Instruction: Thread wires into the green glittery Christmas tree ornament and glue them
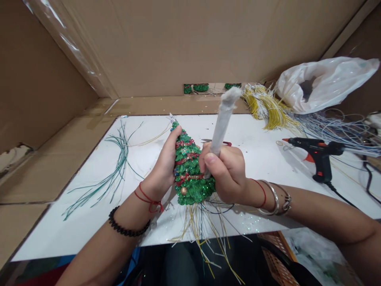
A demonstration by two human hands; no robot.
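Wrapped around the left side of a small green tinsel tree [190,171] is my left hand [165,161]. The tree leans with its silver star [172,118] at the top, and has red garlands and small ornaments. Yellow, white and green wires [205,234] hang from its base. My right hand [228,171] is closed around a whitish stick [222,127] with a frayed upper end; its lower tip meets the tree's lower right side. Behind the right hand, scissors [226,143] with red handles lie partly hidden.
Green wires [119,159] lie at the left of the white board [258,155]. A black glue gun [320,155] with a cord is at the right. Yellow and white wires [268,107] and a plastic bag [321,85] lie behind it. An orange basket [275,254] sits below the front edge.
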